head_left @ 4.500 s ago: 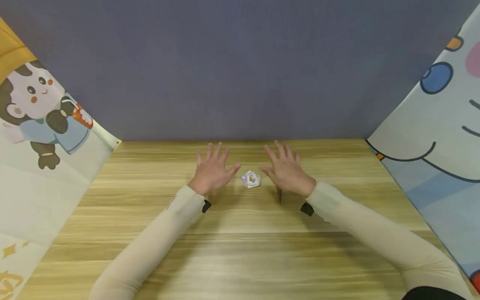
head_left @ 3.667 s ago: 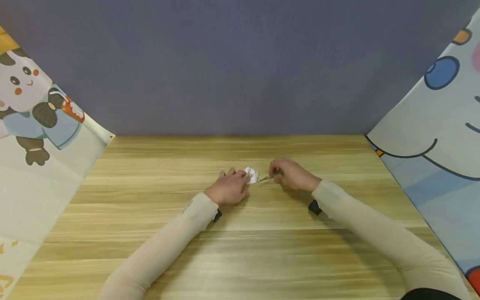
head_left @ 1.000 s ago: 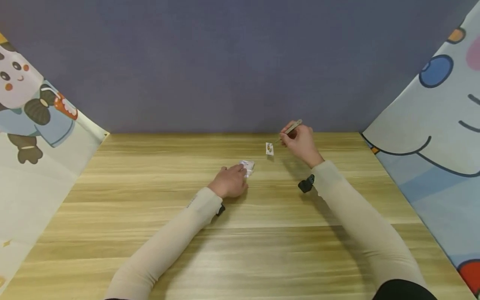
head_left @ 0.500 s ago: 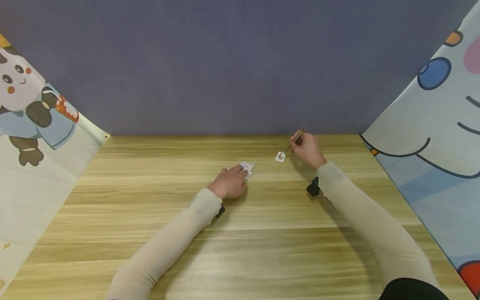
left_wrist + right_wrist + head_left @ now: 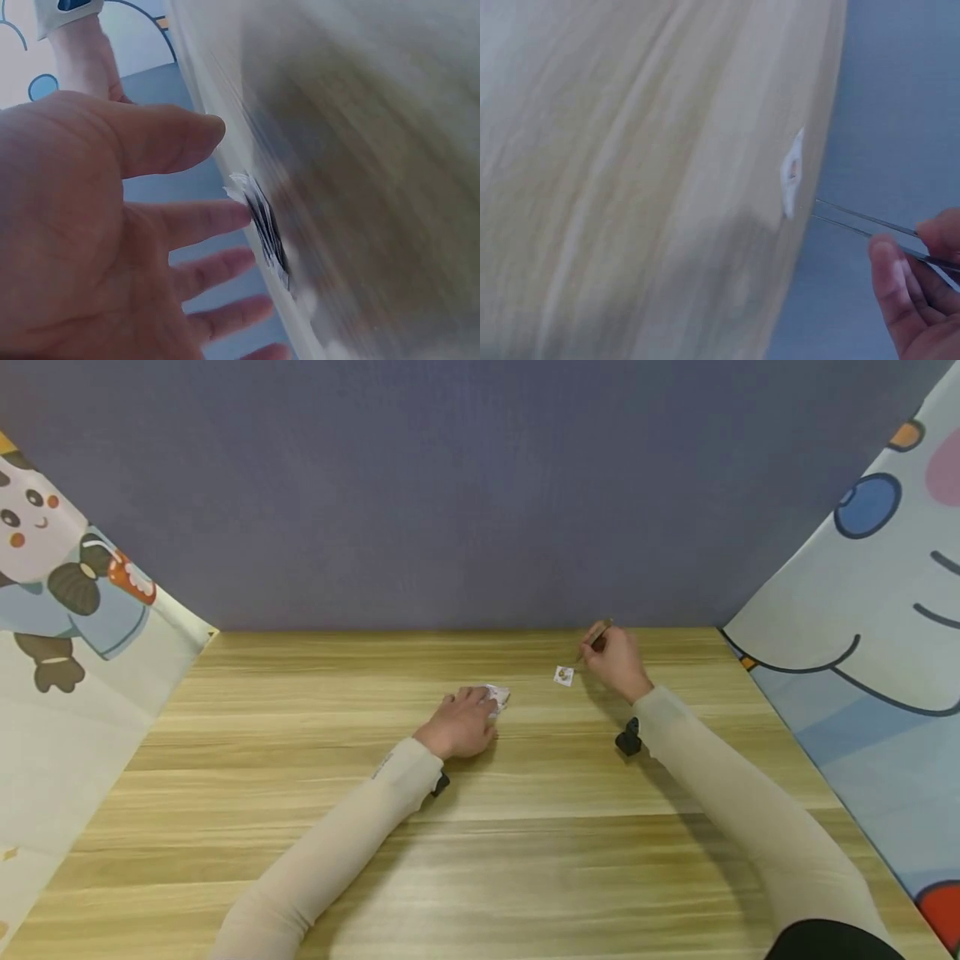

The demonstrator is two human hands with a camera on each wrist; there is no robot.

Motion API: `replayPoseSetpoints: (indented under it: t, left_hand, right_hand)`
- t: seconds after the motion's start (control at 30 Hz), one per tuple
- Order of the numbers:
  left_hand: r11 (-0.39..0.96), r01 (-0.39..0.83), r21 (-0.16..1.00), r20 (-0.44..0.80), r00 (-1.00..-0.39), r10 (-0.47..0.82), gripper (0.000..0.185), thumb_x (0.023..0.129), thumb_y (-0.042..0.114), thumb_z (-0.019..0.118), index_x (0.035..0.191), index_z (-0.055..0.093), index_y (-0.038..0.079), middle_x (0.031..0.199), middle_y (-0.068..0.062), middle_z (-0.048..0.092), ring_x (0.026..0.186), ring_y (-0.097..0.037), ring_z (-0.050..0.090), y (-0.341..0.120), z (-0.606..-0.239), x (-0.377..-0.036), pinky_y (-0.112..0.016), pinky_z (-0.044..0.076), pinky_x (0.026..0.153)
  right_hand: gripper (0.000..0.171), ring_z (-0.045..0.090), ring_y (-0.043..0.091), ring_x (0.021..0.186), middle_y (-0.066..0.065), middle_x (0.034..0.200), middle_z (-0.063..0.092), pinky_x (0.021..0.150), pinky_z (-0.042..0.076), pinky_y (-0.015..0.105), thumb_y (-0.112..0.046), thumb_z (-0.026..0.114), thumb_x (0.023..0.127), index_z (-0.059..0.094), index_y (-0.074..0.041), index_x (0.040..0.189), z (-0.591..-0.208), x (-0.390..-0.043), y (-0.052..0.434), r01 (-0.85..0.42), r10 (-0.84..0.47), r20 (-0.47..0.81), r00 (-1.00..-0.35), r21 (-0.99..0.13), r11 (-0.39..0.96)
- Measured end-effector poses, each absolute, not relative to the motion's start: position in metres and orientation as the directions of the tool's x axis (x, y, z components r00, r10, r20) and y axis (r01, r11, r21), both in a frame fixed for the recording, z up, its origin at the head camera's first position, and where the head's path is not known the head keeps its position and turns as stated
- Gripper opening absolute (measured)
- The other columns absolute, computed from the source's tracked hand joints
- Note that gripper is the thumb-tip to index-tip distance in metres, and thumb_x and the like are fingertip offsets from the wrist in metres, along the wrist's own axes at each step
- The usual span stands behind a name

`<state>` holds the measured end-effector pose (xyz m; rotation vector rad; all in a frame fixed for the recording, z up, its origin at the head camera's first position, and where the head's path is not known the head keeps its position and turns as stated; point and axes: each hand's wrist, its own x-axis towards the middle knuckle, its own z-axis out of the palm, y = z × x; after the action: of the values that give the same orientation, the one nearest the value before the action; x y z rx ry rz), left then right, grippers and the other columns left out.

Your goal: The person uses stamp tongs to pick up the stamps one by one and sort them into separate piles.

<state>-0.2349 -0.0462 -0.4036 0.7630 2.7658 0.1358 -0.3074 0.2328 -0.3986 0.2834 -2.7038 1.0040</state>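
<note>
My left hand rests its fingertips on a small stack of white printed paper pieces, its fingers spread and nearly straight. The layered edges of the stack show in the left wrist view. My right hand pinches a pair of metal tweezers between thumb and fingers. In the right wrist view the tweezers' tips stand apart, with nothing between them. A single square paper piece with a small orange picture lies on the table just left of the tips.
The wood-grain table ends at a dark grey-blue panel at the back. Panels with cartoon prints flank it, a child figure on the left and a pale face on the right.
The tweezers were picked up and carried one paper piece from the stack to the right. That piece was lowered onto the table and let go. My left hand moved onto the stack and stayed.
</note>
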Motion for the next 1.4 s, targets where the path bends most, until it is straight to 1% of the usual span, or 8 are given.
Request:
replayPoseSetpoints:
  t: [0.17, 0.37, 0.43, 0.63, 0.83, 0.9, 1.13, 1.4]
  left_hand:
    - [0.865, 0.481, 0.144, -0.212, -0.839, 0.502, 0.057, 0.097, 0.036, 0.049, 0.146, 0.036, 0.011, 0.145, -0.008, 0.031, 0.127, -0.027, 0.029, -0.045, -0.404, -0.235, -0.047, 0.026, 0.098]
    - [0.864, 0.486, 0.132, -0.215, -0.837, 0.504, 0.056, 0.097, 0.036, 0.049, 0.146, 0.037, 0.011, 0.143, -0.007, 0.033, 0.125, -0.026, 0.03, -0.045, -0.406, -0.235, -0.047, 0.027, 0.097]
    - [0.863, 0.487, 0.133, -0.213, -0.837, 0.504, 0.056, 0.097, 0.036, 0.049, 0.146, 0.037, 0.011, 0.145, -0.007, 0.032, 0.127, -0.026, 0.03, -0.045, -0.406, -0.236, -0.047, 0.026, 0.099]
    - [0.865, 0.479, 0.148, -0.24, -0.832, 0.501, 0.057, 0.098, 0.035, 0.047, 0.147, 0.033, 0.009, 0.154, -0.008, 0.022, 0.139, -0.026, 0.021, -0.043, -0.405, -0.237, -0.052, 0.018, 0.107]
    - [0.873, 0.46, 0.165, -0.27, -0.83, 0.488, 0.058, 0.099, 0.035, 0.046, 0.148, 0.031, 0.009, 0.155, -0.008, 0.02, 0.14, -0.025, 0.019, -0.042, -0.405, -0.237, -0.054, 0.014, 0.108]
    - [0.874, 0.457, 0.167, -0.275, -0.829, 0.486, 0.058, 0.099, 0.035, 0.046, 0.148, 0.031, 0.009, 0.155, -0.008, 0.02, 0.14, -0.025, 0.018, -0.041, -0.405, -0.237, -0.055, 0.013, 0.108]
    - [0.871, 0.458, 0.177, -0.27, -0.828, 0.49, 0.058, 0.099, 0.035, 0.047, 0.148, 0.031, 0.008, 0.155, -0.009, 0.02, 0.14, -0.025, 0.019, -0.041, -0.406, -0.237, -0.056, 0.014, 0.107]
    - [0.868, 0.468, 0.165, -0.283, -0.82, 0.497, 0.063, 0.099, 0.037, 0.044, 0.151, 0.023, 0.008, 0.157, -0.004, 0.013, 0.142, -0.024, 0.011, -0.039, -0.406, -0.239, -0.056, 0.014, 0.108]
  right_hand:
    - [0.008, 0.059, 0.02, 0.069, 0.006, 0.08, 0.065, 0.061, 0.048, 0.038, -0.012, 0.062, 0.091, 0.066, -0.006, 0.093, -0.39, -0.304, 0.225, -0.283, -0.092, 0.325, -0.941, -0.612, 0.739]
    - [0.007, 0.061, 0.014, 0.066, 0.002, 0.077, 0.066, 0.059, 0.05, 0.033, -0.012, 0.066, 0.088, 0.067, -0.006, 0.092, -0.389, -0.296, 0.208, -0.409, -0.235, 0.343, -0.909, -0.634, 0.657]
    - [0.005, 0.062, 0.014, 0.064, 0.001, 0.075, 0.066, 0.057, 0.051, 0.031, -0.01, 0.068, 0.087, 0.067, -0.006, 0.09, -0.391, -0.293, 0.2, -0.442, -0.274, 0.349, -0.896, -0.648, 0.621]
    - [0.004, 0.065, 0.02, 0.065, 0.003, 0.075, 0.065, 0.054, 0.052, 0.029, -0.01, 0.067, 0.089, 0.064, -0.007, 0.091, -0.396, -0.286, 0.178, -0.442, -0.327, 0.304, -0.895, -0.697, 0.564]
    - [0.004, 0.066, 0.026, 0.067, 0.006, 0.077, 0.065, 0.055, 0.052, 0.029, -0.007, 0.066, 0.089, 0.063, -0.006, 0.091, -0.401, -0.284, 0.163, -0.445, -0.349, 0.294, -0.89, -0.728, 0.522]
    - [0.004, 0.065, 0.026, 0.066, 0.005, 0.076, 0.064, 0.055, 0.052, 0.029, -0.006, 0.066, 0.089, 0.063, -0.005, 0.091, -0.402, -0.284, 0.159, -0.448, -0.349, 0.298, -0.889, -0.726, 0.522]
    - [0.004, 0.062, 0.011, 0.061, 0.0, 0.073, 0.063, 0.056, 0.051, 0.027, -0.008, 0.065, 0.089, 0.064, -0.004, 0.089, -0.406, -0.285, 0.15, -0.465, -0.353, 0.309, -0.883, -0.679, 0.568]
    - [0.005, 0.061, 0.01, 0.061, 0.001, 0.072, 0.062, 0.055, 0.051, 0.026, -0.009, 0.062, 0.09, 0.062, -0.004, 0.09, -0.406, -0.282, 0.144, -0.486, -0.377, 0.313, -0.872, -0.652, 0.582]
